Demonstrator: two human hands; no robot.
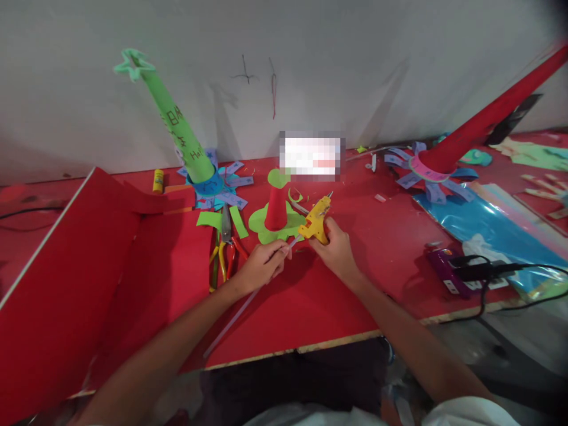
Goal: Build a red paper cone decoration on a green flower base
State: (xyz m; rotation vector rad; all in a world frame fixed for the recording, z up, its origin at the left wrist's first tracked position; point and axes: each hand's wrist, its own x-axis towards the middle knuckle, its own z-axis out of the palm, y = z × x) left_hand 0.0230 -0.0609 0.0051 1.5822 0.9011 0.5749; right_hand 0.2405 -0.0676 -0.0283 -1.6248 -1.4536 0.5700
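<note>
A yellow hot glue gun [316,220] is gripped by my right hand [338,248], its nozzle tilted up and away from me. My left hand [267,261] is closed around a long translucent glue stick [233,323], which runs from the back of the gun down toward the table's front edge. Just beyond my hands stands a small red paper cone [277,208] on a green flower-shaped paper base [261,225], with a green paper disc [278,177] at its top. Pliers [227,228] with red and yellow handles lie left of the base.
A green paper tower [180,127] with a star top stands at the back left, a red one [488,115] at the right. A red box [57,272] fills the left side. A purple power box [450,272] with black cables sits right. Another person's hand [548,189] rests far right.
</note>
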